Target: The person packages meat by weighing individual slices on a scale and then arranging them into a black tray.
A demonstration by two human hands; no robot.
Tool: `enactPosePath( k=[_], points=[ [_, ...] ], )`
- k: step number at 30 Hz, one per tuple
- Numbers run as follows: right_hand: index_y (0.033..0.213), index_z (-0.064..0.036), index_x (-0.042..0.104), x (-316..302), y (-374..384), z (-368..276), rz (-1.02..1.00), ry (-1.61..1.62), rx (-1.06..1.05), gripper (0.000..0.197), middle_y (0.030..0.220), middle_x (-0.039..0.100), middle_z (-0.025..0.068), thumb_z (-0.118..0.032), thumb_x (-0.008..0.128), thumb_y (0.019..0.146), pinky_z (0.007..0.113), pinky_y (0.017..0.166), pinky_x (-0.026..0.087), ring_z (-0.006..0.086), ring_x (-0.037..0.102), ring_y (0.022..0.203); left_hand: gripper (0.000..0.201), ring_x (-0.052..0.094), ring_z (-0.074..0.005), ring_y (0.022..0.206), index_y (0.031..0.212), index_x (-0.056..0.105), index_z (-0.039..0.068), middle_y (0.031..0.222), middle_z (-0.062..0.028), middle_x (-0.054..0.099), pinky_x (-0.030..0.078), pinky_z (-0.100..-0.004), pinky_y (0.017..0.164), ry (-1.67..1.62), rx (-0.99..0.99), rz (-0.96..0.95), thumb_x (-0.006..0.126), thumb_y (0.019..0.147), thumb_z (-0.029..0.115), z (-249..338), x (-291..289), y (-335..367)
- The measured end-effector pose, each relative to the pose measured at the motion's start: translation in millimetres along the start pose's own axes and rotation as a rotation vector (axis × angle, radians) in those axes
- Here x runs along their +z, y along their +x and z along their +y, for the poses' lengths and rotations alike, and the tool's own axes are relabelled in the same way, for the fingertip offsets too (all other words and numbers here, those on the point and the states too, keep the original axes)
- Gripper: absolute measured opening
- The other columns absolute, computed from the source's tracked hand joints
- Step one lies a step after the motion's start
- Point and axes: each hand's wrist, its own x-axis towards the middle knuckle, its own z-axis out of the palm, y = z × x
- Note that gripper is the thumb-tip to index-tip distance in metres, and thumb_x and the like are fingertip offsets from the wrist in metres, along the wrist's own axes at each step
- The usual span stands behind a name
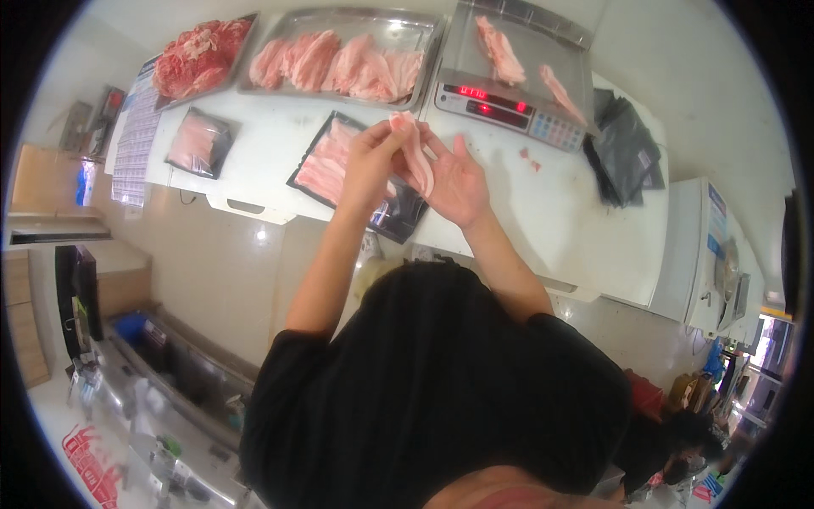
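A pale pink slice of pork belly (pixel 416 159) hangs between my two hands above the white counter. My left hand (pixel 373 159) is closed in a pinch on its upper end. My right hand (pixel 459 182) faces palm up, its fingers curled under the slice and its thumb standing apart. Below the hands lies a black bag with a clear front (pixel 320 170), filled with side-by-side pork slices. My left forearm and hand cover part of this bag, and its dark end (pixel 398 219) reaches the counter's near edge.
Behind stand a metal tray of pork slices (pixel 428 38), a tray of redder meat (pixel 200 58) and a digital scale (pixel 543 125) bearing two meat pieces. A filled pack (pixel 200 142) lies left; black bags (pixel 626 153) lie right. Meat scraps (pixel 530 159) dot the counter (pixel 585 229).
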Motion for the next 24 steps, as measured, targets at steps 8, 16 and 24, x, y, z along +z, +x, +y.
enactPosePath(
  k=[8,16,24],
  points=[
    [0.165,0.0026,0.022,-2,-31,5,-0.024,-0.064,0.041,0.069,0.169,0.027,0.0254,-0.022,0.053,0.108,0.051,0.131,0.025,0.0363,0.027,0.159,0.033,0.063,-0.0114,0.105,0.116,0.077,-0.003,0.121,-0.0060,0.069,0.049,-0.0252,0.085,0.363,0.265,0.090,0.067,0.105,0.026,-10,-28,-16],
    [0.161,0.0033,0.036,-23,-65,2,0.174,-0.368,-0.026,0.060,0.170,0.030,0.0227,-0.012,0.055,0.106,0.047,0.132,0.021,0.0335,0.027,0.160,0.031,0.061,-0.0155,0.088,0.103,0.077,-0.001,0.103,-0.0066,0.070,0.048,-0.0310,0.077,0.448,0.098,0.141,0.072,0.101,0.030,-57,-37,-32],
    [0.152,0.0061,0.049,-76,-157,-40,0.511,-0.793,0.189,0.048,0.157,0.051,0.0174,-0.003,0.054,0.105,0.046,0.125,0.039,0.0294,0.049,0.147,0.024,0.066,-0.0350,0.071,0.074,0.061,0.005,0.074,-0.0121,0.063,0.052,-0.0453,0.063,1.369,0.459,-0.204,0.076,0.085,0.020,-104,-42,-34]
  ],
)
